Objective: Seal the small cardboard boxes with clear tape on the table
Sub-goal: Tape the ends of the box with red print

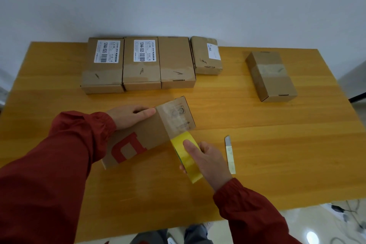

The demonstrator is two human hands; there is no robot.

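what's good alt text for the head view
A person's left hand holds a brown cardboard box with a red mark while the right hand grips a yellow tape roll, its clear tape stuck across the box. Five more brown boxes and a pale utility knife lie on the yellow wooden table.

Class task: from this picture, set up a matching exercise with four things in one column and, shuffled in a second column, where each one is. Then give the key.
Things
1. tape roll
2. box with red print
3. knife
4. lone box

Places
A. lies flat on the table, just right of the right hand
B. held by the left hand
C. gripped in the right hand
D. stands apart towards the table's far right corner

Pairs: 1-C, 2-B, 3-A, 4-D
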